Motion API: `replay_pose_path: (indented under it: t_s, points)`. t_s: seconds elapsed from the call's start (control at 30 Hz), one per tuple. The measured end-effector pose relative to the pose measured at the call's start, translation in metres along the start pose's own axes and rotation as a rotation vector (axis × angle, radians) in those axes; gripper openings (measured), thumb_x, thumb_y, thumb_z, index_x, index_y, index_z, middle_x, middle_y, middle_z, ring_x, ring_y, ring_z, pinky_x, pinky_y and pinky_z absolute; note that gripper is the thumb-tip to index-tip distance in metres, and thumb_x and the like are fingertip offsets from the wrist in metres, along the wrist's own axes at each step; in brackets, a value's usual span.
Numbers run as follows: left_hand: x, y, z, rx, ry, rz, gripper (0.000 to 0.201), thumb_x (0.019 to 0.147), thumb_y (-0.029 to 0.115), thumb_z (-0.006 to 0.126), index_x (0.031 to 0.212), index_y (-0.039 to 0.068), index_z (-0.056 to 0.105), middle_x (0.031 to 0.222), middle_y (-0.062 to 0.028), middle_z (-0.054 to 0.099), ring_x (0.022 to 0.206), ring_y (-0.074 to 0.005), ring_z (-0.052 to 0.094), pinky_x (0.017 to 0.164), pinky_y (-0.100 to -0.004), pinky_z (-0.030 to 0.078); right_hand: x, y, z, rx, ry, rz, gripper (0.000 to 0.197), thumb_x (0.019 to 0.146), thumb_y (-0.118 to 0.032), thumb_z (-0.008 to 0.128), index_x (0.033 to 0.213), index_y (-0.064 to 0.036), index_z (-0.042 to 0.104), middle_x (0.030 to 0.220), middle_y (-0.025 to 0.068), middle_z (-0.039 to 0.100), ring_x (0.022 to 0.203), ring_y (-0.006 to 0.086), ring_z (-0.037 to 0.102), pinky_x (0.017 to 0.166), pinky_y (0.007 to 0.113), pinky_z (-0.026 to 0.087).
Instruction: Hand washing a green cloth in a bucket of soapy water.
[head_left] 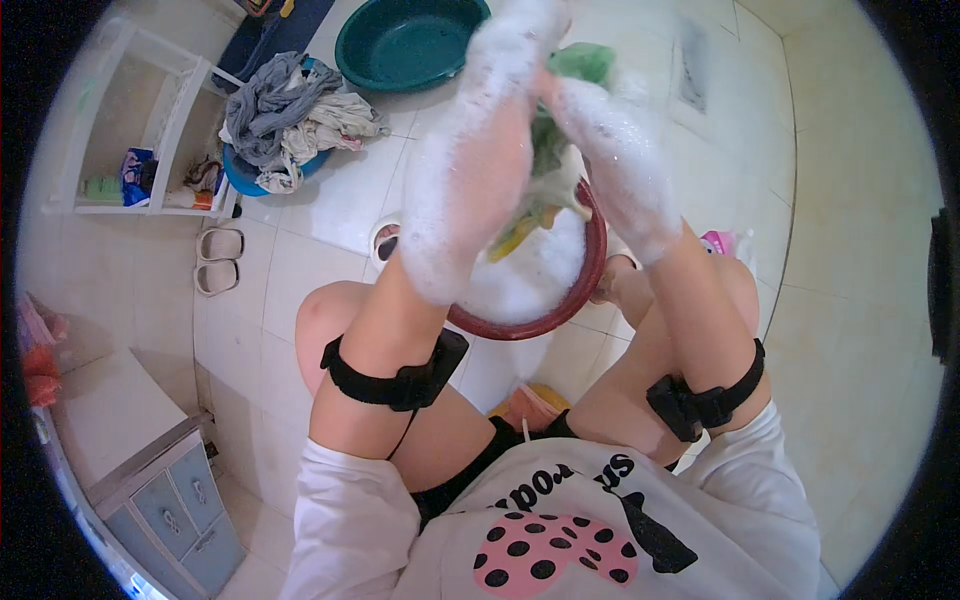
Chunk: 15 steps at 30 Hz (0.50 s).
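Thick white suds cover both my forearms up toward the elbows. High over a dark red basin point(598, 235), my left hand point(522, 35) and my right hand point(572, 98) come close together around a wet green and yellow cloth point(548, 145). Part of the cloth sticks out beyond my right hand, and the rest hangs down between my forearms toward the basin. White foam point(530, 275) fills what I can see of the basin. Foam and blur hide most of my fingers, and the cloth's exact kind does not show.
A green tub point(410, 50) stands at the far left, near a blue basin point(240, 172) heaped with grey and white laundry point(290, 115). Along the left are a white shelf point(120, 120), beige slippers point(218, 262) and a blue-grey cabinet point(180, 510). A tiled wall point(860, 300) rises on the right.
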<state>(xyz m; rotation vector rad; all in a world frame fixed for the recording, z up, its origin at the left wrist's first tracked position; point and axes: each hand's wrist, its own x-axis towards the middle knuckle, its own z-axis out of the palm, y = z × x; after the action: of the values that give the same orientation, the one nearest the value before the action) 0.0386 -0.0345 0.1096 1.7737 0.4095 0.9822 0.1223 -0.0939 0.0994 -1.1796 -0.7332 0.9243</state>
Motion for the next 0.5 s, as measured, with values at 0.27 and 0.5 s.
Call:
replay_pose_path:
  t_s: [0.27, 0.5]
  points:
    - [0.015, 0.011, -0.014, -0.557, -0.106, -0.314, 0.048, 0.087, 0.027, 0.045, 0.124, 0.0, 0.031, 0.117, -0.0092, 0.046, 0.102, -0.0254, 0.047, 0.087, -0.0309, 0.038, 0.018, -0.02, -0.021, -0.596, -0.215, 0.312, 0.034, 0.07, -0.026, 0.063, 0.094, -0.003, 0.057, 0.08, 0.0026, 0.058, 0.068, 0.0104, 0.052, 0.064, 0.023, 0.042]
    - [0.008, 0.004, -0.038, 0.405, 0.037, 0.052, 0.028, 0.077, -0.001, 0.038, 0.105, 0.002, 0.043, 0.09, -0.0083, 0.045, 0.076, -0.0189, 0.046, 0.074, -0.0257, 0.039, 0.025, 0.025, -0.065, -0.375, 0.231, -0.224, 0.028, 0.083, -0.033, 0.051, 0.085, -0.0054, 0.055, 0.072, 0.0011, 0.052, 0.073, 0.0085, 0.049, 0.066, 0.024, 0.038]
